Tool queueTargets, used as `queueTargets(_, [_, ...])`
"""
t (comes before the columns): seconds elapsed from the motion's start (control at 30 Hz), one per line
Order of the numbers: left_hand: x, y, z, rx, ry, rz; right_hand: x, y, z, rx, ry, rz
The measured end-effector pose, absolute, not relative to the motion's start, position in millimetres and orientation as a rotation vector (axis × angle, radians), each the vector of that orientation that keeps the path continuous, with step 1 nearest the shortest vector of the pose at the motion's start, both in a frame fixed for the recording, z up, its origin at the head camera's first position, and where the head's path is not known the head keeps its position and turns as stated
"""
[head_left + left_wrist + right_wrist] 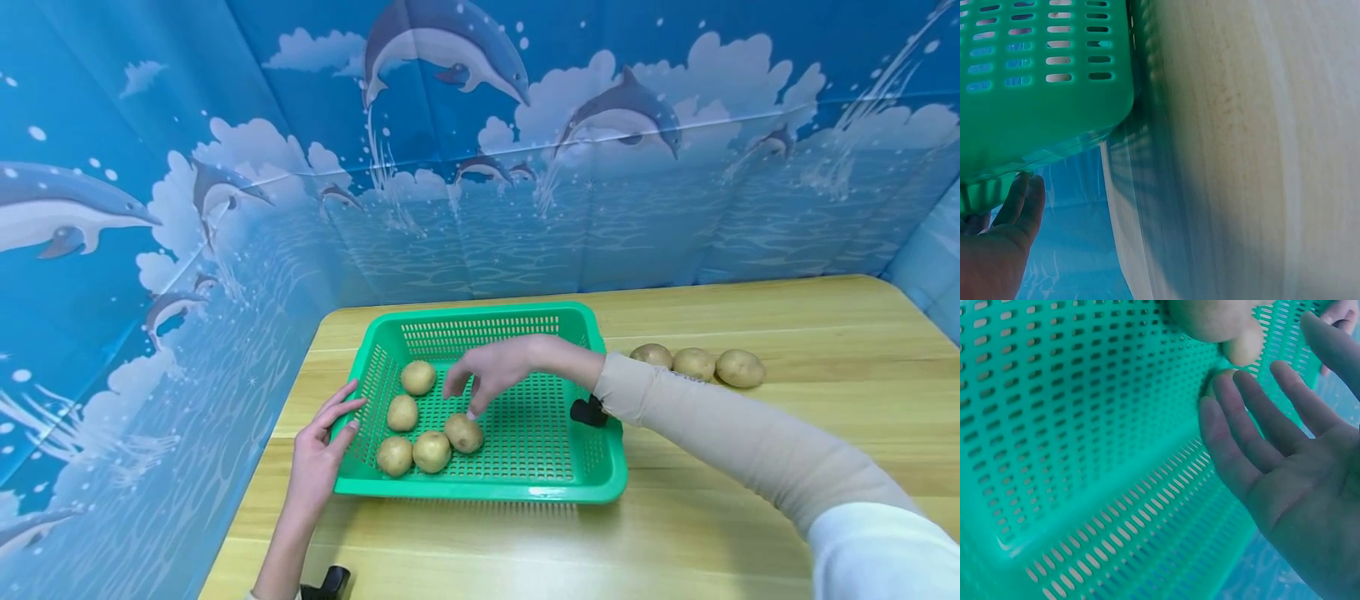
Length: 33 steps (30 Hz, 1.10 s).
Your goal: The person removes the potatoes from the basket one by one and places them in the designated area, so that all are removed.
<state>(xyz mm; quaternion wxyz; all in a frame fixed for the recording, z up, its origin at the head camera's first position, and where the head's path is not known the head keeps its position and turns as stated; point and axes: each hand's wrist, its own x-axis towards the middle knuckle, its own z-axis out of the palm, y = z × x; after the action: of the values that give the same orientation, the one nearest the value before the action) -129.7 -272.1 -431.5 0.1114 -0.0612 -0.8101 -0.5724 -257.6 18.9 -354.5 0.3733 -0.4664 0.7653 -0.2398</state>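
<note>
A green plastic basket with slotted walls stands on the wooden table. Several potatoes lie in its left half, in a column and a front row. My right hand hovers inside the basket, fingers spread and holding nothing; its thumb is by the rightmost potato, and contact is unclear. In the right wrist view, the palm and spread fingers of that hand show bare. At the basket's left rim, my left hand rests with fairly straight fingers against the edge.
Three potatoes lie in a row on the table, right of the basket and behind the right forearm. A blue dolphin-print curtain hangs behind and to the left. Black wrist devices are worn on both arms.
</note>
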Motion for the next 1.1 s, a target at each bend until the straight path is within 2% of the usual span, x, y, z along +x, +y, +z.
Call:
queueTargets(0.53, [-130, -272, -432, -0.182, -2.38, -1.686, -250, 1, -394, -1.189, 1.994, -0.42])
queueTargets(1.1, [-130, -272, -431, -0.168, -2.397, -1.671, -247, -2, -401, -1.228, 2.131, -0.335])
